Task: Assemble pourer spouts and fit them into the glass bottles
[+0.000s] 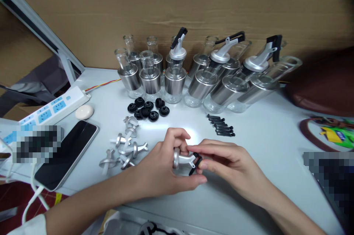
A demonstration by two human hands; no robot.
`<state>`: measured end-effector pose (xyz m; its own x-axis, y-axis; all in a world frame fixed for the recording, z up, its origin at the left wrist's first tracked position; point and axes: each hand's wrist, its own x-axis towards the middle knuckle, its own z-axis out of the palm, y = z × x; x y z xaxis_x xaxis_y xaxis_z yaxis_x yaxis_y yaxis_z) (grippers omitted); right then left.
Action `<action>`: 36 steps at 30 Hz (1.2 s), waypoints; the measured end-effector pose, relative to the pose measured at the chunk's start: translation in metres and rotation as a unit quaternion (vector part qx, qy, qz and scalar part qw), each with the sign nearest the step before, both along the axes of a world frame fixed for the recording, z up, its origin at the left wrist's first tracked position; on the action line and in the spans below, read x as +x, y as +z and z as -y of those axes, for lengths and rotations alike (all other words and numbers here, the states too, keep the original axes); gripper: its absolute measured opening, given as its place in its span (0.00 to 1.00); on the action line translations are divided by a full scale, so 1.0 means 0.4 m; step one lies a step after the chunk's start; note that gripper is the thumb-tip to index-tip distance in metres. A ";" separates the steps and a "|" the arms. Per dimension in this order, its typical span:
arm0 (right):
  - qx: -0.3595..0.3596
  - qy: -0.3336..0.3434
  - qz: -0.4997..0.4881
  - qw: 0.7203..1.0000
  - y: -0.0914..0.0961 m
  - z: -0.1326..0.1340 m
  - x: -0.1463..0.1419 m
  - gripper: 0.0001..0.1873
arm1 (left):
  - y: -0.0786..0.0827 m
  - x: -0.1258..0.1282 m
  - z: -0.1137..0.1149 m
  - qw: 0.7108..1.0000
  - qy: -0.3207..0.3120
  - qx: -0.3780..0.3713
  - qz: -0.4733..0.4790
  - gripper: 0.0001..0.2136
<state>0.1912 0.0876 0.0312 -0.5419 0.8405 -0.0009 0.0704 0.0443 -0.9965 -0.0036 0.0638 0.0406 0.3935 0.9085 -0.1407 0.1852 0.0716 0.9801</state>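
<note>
Between my hands, above the front of the table, is a silver pour spout (184, 159) lying nearly level. My left hand (163, 166) is closed around its round base. At the spout's tip, my right hand (221, 159) pinches a small black flip lever (195, 165) between thumb and fingers. The lever sits against the forked end; whether it is clipped on I cannot tell. Several loose silver spouts (135, 149) lie left of my left hand. Black ribbed stoppers (145, 112) are heaped behind them. A row of black levers (221, 126) lies behind my right hand.
Glass bottles with steel sleeves (175, 80) stand along the cardboard backing (166, 6), three topped with spouts. At left are a power strip (49, 109), a phone (68, 155) and a round white case (84, 111). A plate (306, 131) with a green packet is at right.
</note>
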 end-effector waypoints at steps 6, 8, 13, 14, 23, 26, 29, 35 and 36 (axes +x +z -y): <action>0.013 0.003 0.004 1.000 -0.008 0.000 0.004 0.10 | -0.008 0.004 0.001 0.999 -0.016 0.038 0.010 0.21; 0.012 0.003 0.004 1.000 -0.010 0.000 0.004 0.10 | -0.010 0.003 0.000 0.998 -0.024 0.049 0.009 0.21; -0.005 0.004 -0.004 1.000 -0.007 0.000 0.004 0.10 | -0.016 -0.008 -0.002 0.998 -0.039 0.039 -0.008 0.19; -0.006 0.005 -0.006 1.000 -0.005 -0.001 0.003 0.10 | -0.015 -0.010 -0.002 0.998 -0.047 0.031 -0.014 0.19; 0.061 -0.010 0.031 0.998 0.015 -0.001 0.001 0.09 | 0.004 0.002 0.002 1.000 -0.021 0.009 0.013 0.22; 0.052 -0.008 0.030 0.998 0.019 -0.003 0.002 0.11 | 0.001 -0.002 0.003 0.999 -0.008 0.037 0.026 0.24; 0.053 -0.005 0.041 0.998 0.018 -0.003 -0.001 0.12 | -0.006 -0.005 0.004 0.998 -0.003 0.052 0.019 0.25; 0.077 -0.011 0.063 0.995 0.014 0.001 -0.005 0.14 | -0.019 0.000 0.006 0.998 -0.005 0.061 -0.009 0.24; 0.077 -0.012 0.061 0.995 0.015 0.001 -0.006 0.15 | -0.021 0.001 0.006 0.998 -0.009 0.058 -0.007 0.24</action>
<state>0.1889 0.0873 0.0372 -0.5254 0.8484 0.0652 0.1930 0.1934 -0.9620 -0.0034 0.0613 0.0323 0.4082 0.9120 -0.0407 0.2000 -0.0458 0.9787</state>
